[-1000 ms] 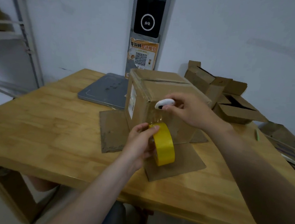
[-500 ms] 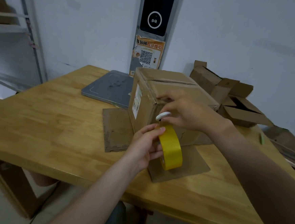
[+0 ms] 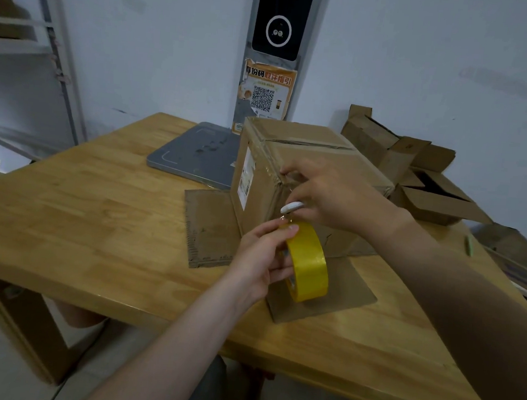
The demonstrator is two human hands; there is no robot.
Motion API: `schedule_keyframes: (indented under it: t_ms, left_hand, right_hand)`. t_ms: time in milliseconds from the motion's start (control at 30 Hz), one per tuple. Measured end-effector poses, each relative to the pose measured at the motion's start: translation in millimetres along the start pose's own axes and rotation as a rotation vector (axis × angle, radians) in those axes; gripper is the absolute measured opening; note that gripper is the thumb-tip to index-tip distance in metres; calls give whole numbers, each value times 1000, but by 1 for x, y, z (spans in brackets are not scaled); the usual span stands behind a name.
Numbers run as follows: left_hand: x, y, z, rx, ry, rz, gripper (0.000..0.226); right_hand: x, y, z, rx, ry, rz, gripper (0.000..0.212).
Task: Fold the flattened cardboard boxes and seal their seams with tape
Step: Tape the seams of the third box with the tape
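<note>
A folded cardboard box (image 3: 303, 152) stands on the wooden table (image 3: 103, 218), its lower flaps spread flat around it. My left hand (image 3: 264, 256) grips a yellow tape roll (image 3: 309, 266) just in front of the box's near face. My right hand (image 3: 328, 195) holds a small white cutter (image 3: 291, 207) against the box's near vertical edge, with fingertips touching the upper corner. A short clear strip of tape runs from the roll up to the cutter.
A grey flat scale base (image 3: 193, 159) lies behind the box, under a pole with a black screen (image 3: 278, 21) and an orange QR notice (image 3: 267, 89). Several open cardboard boxes (image 3: 427, 187) are piled at the right. A metal shelf (image 3: 22, 38) stands left.
My right hand has slid down with the white cutter from the box's upper face toward the tape roll. The left hand and roll stayed almost in place. The view shifted slightly.
</note>
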State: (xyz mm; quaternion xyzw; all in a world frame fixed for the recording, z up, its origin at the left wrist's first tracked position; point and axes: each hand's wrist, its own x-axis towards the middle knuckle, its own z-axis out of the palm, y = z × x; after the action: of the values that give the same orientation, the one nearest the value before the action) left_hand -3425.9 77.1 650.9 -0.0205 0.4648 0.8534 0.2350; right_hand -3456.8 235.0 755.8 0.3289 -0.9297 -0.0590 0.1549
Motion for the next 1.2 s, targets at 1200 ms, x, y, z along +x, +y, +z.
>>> schedule_keyframes:
  t_ms: [1200]
  left_hand:
    - [-14,-25,29,1182,6,335,39]
  right_hand:
    - [-244,-15,73,87,29,898,11]
